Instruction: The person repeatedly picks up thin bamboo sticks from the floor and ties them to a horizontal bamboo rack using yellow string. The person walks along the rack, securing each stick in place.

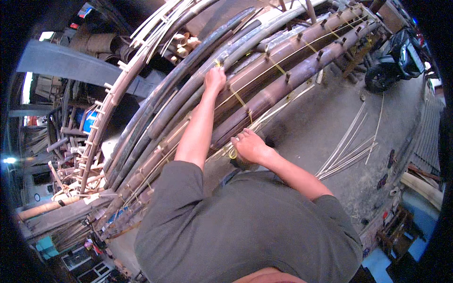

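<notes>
L hand (215, 79) clenched on yellow strap (218, 62) by bamboo poles (270, 97); R hand (249, 145) curled nr yellow loop (232, 153), can't tell if it's gripping tbh

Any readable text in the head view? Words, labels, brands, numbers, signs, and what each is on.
None that I can read.
Motorbike: any markings too small and blurred.
Small round clock-like disc: too small to make out any figures.
Blue container: no legible lettering.
Dark shirt: no lettering visible.
Bamboo poles: no lettering visible.
</notes>
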{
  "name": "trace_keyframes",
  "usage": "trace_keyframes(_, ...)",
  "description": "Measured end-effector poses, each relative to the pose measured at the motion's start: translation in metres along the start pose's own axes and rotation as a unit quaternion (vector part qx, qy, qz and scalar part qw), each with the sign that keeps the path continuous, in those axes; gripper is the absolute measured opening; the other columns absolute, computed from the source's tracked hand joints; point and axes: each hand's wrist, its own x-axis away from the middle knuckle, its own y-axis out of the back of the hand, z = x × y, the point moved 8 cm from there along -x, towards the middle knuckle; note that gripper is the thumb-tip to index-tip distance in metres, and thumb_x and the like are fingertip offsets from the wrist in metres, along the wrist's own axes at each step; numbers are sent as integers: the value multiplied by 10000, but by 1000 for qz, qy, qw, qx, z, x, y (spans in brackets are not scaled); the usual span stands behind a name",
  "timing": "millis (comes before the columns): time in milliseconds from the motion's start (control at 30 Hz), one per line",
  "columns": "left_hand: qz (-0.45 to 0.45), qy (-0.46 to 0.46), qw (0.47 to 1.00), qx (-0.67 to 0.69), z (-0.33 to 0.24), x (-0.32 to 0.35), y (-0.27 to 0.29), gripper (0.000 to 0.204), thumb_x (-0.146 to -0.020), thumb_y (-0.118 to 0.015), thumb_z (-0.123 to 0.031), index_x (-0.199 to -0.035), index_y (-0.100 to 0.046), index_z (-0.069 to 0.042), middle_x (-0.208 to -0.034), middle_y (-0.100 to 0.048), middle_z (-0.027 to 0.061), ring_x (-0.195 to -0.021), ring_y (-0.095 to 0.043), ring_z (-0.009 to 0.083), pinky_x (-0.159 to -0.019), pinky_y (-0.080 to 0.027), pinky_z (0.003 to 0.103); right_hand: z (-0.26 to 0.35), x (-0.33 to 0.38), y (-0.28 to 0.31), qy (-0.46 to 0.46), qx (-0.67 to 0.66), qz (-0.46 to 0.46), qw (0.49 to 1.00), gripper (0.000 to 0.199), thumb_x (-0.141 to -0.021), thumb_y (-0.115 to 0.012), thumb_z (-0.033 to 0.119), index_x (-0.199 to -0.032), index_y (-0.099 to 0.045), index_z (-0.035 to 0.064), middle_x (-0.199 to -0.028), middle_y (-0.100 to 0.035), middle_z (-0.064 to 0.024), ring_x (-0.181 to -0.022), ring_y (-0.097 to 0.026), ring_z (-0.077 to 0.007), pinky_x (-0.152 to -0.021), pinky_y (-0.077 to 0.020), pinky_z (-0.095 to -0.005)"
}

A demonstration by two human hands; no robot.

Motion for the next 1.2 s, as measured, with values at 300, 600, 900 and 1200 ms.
trace_keyframes(300,126,32,990,56,95,179,125,303,-874,-572,-313,-947,-633,-26,-966,-659,228,-916,-630,403,-810,-476,491,83,-4,-84,-280,-921,-32,269,285,-952,-507,335,-1115,-581,113,-1062,-637,-68,-918,-613,-155,-796,-507,-339)
trace_keyframes(600,-59,-22,937,343,143,224,53,359,-882,-602,-295,-1176,-548,-94,-1108,-622,147,-1080,-582,301,-868,-459,428,149,-191,64,117,-395,27,911,420,-946,-451,390,-975,-660,27,-1004,-667,-131,-893,-638,-270,-782,-489,-418)
trace_keyframes(900,57,107,992,46,94,224,108,328,-928,-465,-418,-1022,-655,-167,-975,-662,166,-931,-620,381,-808,-465,487,75,-138,63,10,-517,18,856,502,-944,-496,426,-683,-602,10,-575,-517,-77,-566,-489,-193,-633,-447,-357)
trace_keyframes(1200,-45,25,944,325,44,166,161,287,-976,-497,-211,-919,-662,17,-709,-641,55,-704,-612,97,-611,-480,255,101,-61,-39,20,-232,-23,972,505,-892,-520,405,-542,-620,54,-585,-612,-175,-563,-609,-344,-635,-505,-464)
